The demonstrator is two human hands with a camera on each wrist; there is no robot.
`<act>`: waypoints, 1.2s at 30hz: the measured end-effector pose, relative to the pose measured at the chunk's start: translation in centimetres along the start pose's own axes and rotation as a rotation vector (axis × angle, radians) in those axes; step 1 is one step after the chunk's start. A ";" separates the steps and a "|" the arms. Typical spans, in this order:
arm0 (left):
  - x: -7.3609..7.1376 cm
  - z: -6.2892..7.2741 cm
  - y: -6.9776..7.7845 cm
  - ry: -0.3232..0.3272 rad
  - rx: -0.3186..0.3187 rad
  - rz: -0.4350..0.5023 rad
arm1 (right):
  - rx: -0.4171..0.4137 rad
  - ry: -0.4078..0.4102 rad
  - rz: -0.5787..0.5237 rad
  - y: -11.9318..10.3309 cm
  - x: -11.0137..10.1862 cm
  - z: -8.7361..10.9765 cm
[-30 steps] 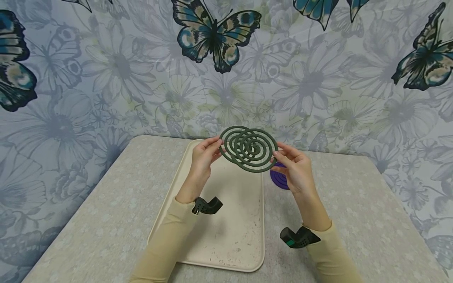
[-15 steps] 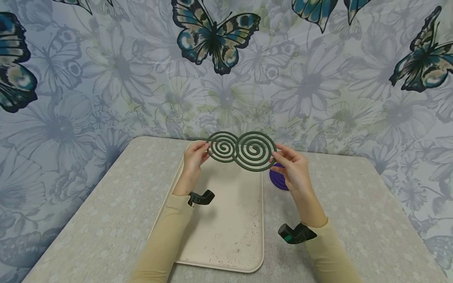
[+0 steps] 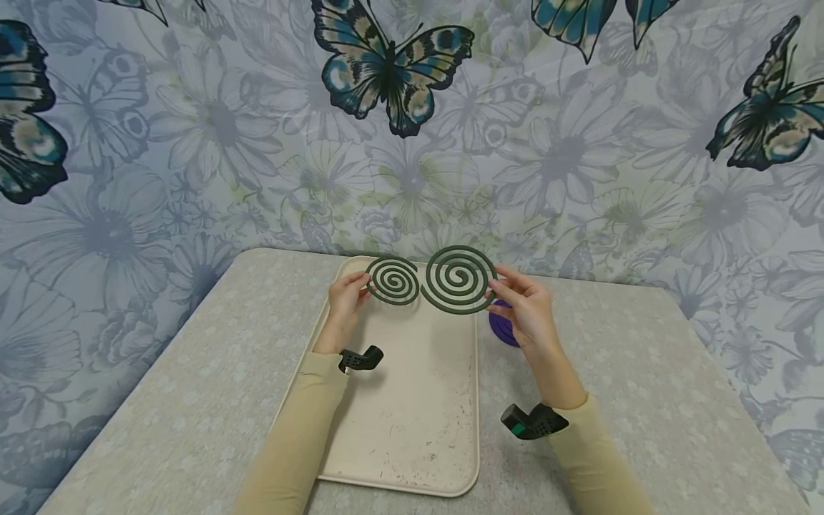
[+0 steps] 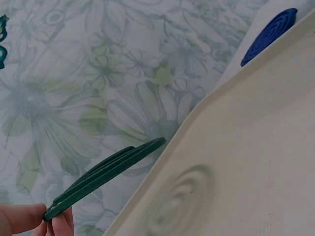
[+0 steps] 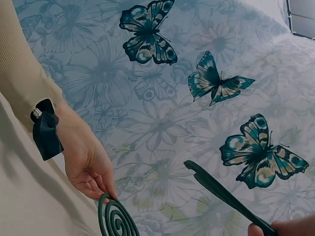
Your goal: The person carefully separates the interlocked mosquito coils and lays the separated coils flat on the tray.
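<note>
My left hand (image 3: 345,299) pinches the outer edge of a smaller-looking green mosquito coil (image 3: 395,281) above the tray (image 3: 412,400). A second green mosquito coil (image 3: 458,276) is gripped at its right edge between the thumb and fingers of my right hand (image 3: 533,309). Both coils are tilted and side by side, with a narrow gap between them. In the left wrist view, the left coil (image 4: 106,173) appears nearly edge-on. The right wrist view shows the right coil (image 5: 224,195) edge-on and the left one (image 5: 118,221) hanging from the left fingers.
A purple coil (image 3: 503,326) lies on the table right of the tray, partly hidden behind my right hand. Dark specks dot the cream tray. A flower-and-butterfly cloth (image 3: 412,172) rises behind the table (image 3: 618,372). Black cameras sit on both wrists.
The two green coils overlapped one second ago; now they are apart. My left hand has moved left and slightly down with its coil, while the right hand has shifted a little left.
</note>
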State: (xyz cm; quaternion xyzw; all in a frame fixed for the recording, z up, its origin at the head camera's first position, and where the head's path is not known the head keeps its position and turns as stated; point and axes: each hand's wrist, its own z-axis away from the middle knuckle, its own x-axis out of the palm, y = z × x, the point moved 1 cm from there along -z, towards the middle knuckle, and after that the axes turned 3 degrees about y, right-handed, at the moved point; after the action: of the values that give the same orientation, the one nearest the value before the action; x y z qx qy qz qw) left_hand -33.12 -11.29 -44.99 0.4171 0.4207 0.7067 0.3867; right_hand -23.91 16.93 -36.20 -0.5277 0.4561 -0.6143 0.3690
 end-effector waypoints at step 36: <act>-2.2 -1.1 -1.1 0.227 0.122 -0.170 | 0.153 0.012 0.157 8.2 2.0 -3.2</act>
State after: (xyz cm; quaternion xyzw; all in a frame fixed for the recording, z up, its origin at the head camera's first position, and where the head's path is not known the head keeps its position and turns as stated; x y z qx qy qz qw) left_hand -33.10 -13.18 -46.89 0.3202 0.5375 0.6872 0.3692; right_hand -27.64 13.09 -43.46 -0.4569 0.4502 -0.6195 0.4525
